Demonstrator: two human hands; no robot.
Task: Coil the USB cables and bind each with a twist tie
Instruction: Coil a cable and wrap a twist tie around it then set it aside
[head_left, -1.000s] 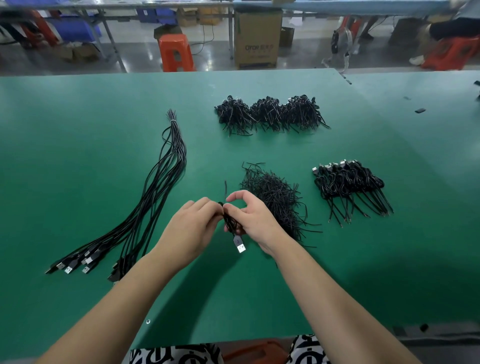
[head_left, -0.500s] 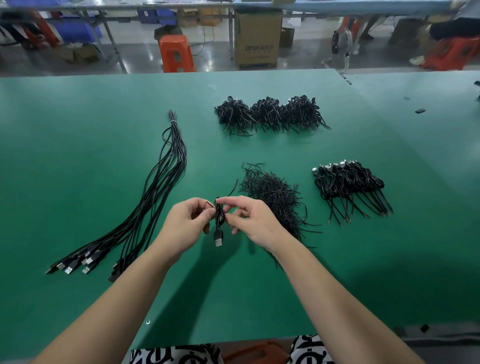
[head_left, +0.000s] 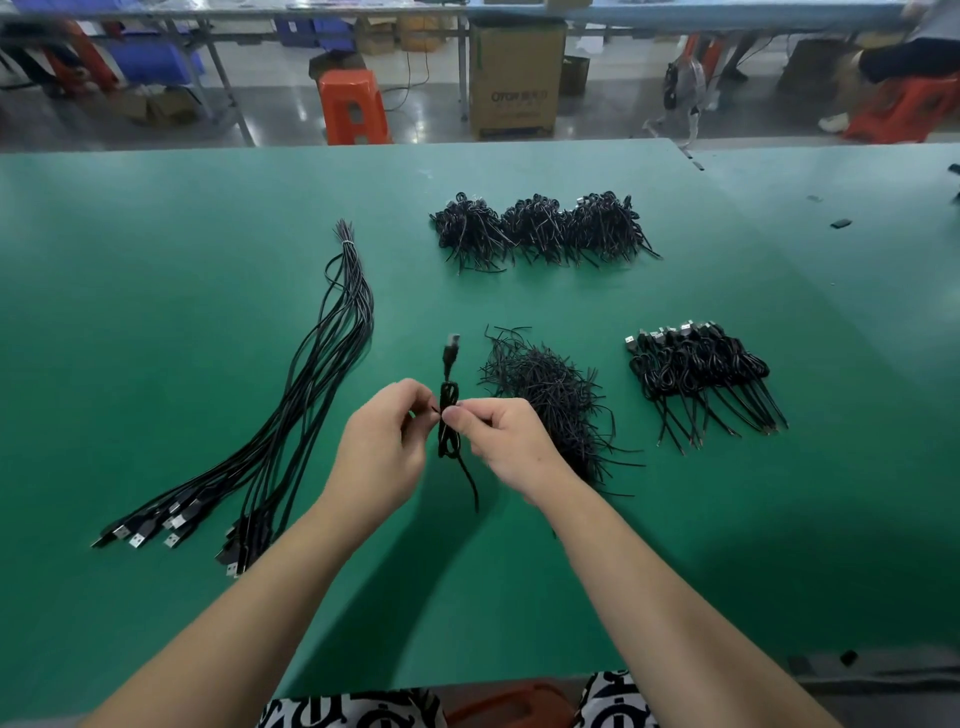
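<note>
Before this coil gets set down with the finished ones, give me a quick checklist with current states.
1. Coil held by both hands: ok. Left hand and right hand pinch the coiled cable at its middle.
2. Twist tie closed round the coil: cannot tell, too small and hidden by the fingertips.
3. Coil tidy: not ok, one tail hangs loose below the hands.
4. USB plug free: ok, it points away above the hands.
5. Finished row has room: ok, bare green table lies beside it.
6. Uncoiled cables left: ok, a bundle lies at the left.
</note>
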